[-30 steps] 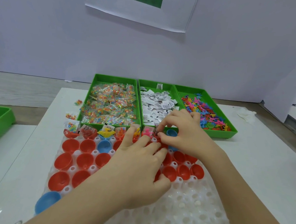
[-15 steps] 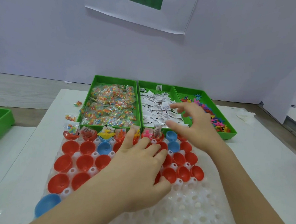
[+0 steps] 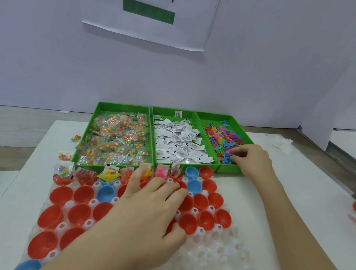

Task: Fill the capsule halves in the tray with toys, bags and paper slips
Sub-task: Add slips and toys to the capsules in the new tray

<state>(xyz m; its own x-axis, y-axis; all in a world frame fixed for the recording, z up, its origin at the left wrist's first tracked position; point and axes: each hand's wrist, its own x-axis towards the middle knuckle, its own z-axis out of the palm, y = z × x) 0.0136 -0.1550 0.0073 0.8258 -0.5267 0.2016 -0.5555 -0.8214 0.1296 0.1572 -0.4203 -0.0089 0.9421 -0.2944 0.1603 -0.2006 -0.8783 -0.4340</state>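
Several red plastic capsule halves (image 3: 186, 203) partly hidden under left hand (image 3: 145, 208), blue capsule half (image 3: 27, 266) cut by bottom edge, print on white paper slips (image 3: 178, 143) unreadably small

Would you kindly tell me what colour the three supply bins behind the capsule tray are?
The supply bins are bright green, clearest in the head view.

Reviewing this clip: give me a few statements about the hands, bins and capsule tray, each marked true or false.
1. The right hand is at the toy bin. True.
2. The left hand hovers over the bag bin. False: it rests flat on the capsule tray.
3. Paper slips lie in the middle green bin. True.
4. Every capsule half in the tray is red. False: several blue capsule halves sit among them.
5. All the capsule halves hold items. False: only some in the back row do; the red capsule halves nearer are empty.
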